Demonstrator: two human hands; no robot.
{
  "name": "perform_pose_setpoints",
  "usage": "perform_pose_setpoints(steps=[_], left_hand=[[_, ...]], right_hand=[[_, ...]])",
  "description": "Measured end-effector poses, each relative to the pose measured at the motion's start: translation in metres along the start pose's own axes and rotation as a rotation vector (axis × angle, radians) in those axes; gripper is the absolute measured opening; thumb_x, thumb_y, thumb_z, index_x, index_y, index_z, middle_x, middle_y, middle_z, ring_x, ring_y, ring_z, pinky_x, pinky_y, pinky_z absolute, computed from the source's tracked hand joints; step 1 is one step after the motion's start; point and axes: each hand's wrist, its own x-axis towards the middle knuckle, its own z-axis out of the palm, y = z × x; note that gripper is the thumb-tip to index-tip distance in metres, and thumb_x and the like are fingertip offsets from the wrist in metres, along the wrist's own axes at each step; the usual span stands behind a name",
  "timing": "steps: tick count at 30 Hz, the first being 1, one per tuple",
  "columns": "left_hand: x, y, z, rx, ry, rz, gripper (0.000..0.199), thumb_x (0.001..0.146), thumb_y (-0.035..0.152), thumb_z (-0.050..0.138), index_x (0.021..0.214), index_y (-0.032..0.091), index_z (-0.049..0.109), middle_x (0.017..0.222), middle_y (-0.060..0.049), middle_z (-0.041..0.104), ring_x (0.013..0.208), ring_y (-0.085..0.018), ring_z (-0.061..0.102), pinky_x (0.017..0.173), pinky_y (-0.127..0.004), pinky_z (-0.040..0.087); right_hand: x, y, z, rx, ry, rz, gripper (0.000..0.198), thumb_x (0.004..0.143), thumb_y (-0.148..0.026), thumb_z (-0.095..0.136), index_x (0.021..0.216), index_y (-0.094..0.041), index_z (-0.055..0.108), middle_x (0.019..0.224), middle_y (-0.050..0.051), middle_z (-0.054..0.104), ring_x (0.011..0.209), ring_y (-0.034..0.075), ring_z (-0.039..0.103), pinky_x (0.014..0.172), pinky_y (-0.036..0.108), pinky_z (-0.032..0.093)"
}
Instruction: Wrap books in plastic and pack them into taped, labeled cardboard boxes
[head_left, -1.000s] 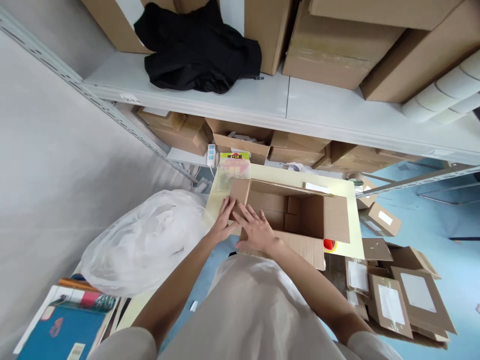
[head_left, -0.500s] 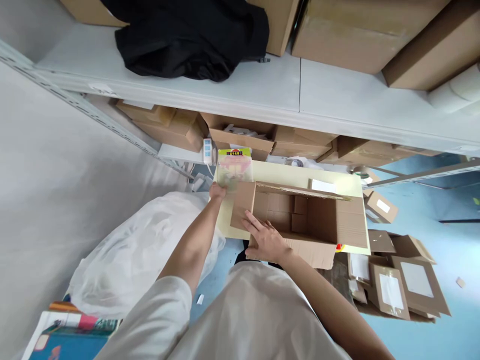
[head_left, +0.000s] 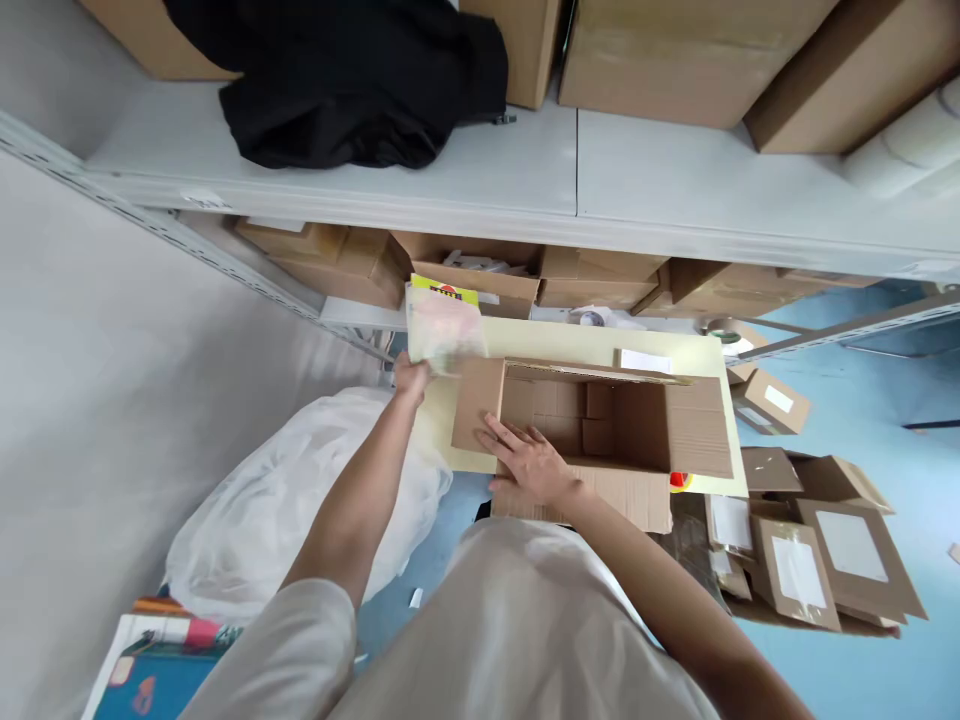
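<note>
My left hand (head_left: pixel 412 379) is closed on the lower left corner of a flat, book-like item (head_left: pixel 448 318) with a yellow top band and a pale pink and green cover, smeared by motion. The item is raised at the left end of the cream table top (head_left: pixel 555 336). Right of it stands an open cardboard box (head_left: pixel 586 410) with its flaps folded out; no contents show inside. My right hand (head_left: pixel 534 464) rests over its near left corner, fingers apart, touching the flap and rim.
A grey shelf (head_left: pixel 487 200) crosses above, bearing a black garment (head_left: pixel 360 90) and cartons. More cartons (head_left: pixel 592 275) line the back. A white plastic bag (head_left: pixel 300 500) bulges at left. Boxes (head_left: pixel 795 570) are piled on the floor at right.
My left hand has lifted the book-like item and moved it up and left, away from the box. My right hand stays at the box's near left corner.
</note>
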Motion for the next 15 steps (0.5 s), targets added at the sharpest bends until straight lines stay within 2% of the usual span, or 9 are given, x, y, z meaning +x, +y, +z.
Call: perform_pose_setpoints(steps=[5, 8, 11, 13, 15], left_hand=[[-0.034, 0.047, -0.068, -0.131, 0.067, 0.074, 0.035, 0.071, 0.013, 0.058, 0.105, 0.02, 0.056, 0.099, -0.005, 0.068, 0.081, -0.016, 0.068, 0.061, -0.026, 0.058], [-0.064, 0.072, -0.107, -0.218, 0.063, 0.104, 0.03, 0.064, 0.012, 0.064, 0.093, 0.019, 0.058, 0.087, -0.002, 0.069, 0.072, -0.015, 0.068, 0.052, -0.021, 0.055], [-0.096, 0.094, -0.142, -0.282, 0.052, 0.08, 0.023, 0.058, 0.008, 0.066, 0.078, 0.018, 0.059, 0.074, 0.003, 0.068, 0.063, -0.011, 0.065, 0.048, -0.017, 0.053], [-0.115, 0.108, -0.163, -0.26, 0.048, 0.094, 0.019, 0.059, 0.005, 0.064, 0.072, 0.019, 0.059, 0.071, 0.005, 0.068, 0.065, -0.01, 0.066, 0.051, -0.016, 0.054], [-0.132, 0.122, -0.181, -0.2, 0.028, 0.135, 0.021, 0.058, 0.008, 0.068, 0.072, 0.02, 0.059, 0.068, 0.004, 0.069, 0.064, -0.013, 0.066, 0.045, -0.016, 0.051]], right_hand=[[-0.003, -0.006, -0.015, -0.075, 0.057, 0.001, 0.059, 0.093, -0.04, 0.049, 0.148, -0.026, 0.034, 0.16, 0.008, 0.016, 0.122, 0.03, 0.054, 0.099, 0.048, 0.044], [-0.028, -0.004, -0.028, -0.073, 0.155, 0.062, 0.058, 0.093, -0.042, 0.047, 0.147, -0.025, 0.034, 0.158, 0.01, 0.025, 0.125, 0.029, 0.051, 0.104, 0.048, 0.039], [-0.079, 0.017, -0.035, -0.105, 0.321, 0.274, 0.071, 0.088, -0.048, 0.053, 0.148, -0.018, 0.031, 0.154, 0.016, 0.031, 0.137, 0.031, 0.037, 0.11, 0.05, 0.03], [-0.119, 0.04, -0.031, -0.148, 0.419, 0.504, 0.087, 0.082, -0.055, 0.058, 0.15, -0.014, 0.024, 0.155, 0.02, 0.027, 0.143, 0.036, 0.024, 0.111, 0.055, 0.024], [-0.152, 0.064, -0.021, -0.163, 0.442, 0.721, 0.099, 0.077, -0.062, 0.06, 0.15, -0.01, 0.018, 0.156, 0.024, 0.021, 0.144, 0.04, 0.016, 0.11, 0.06, 0.02]])
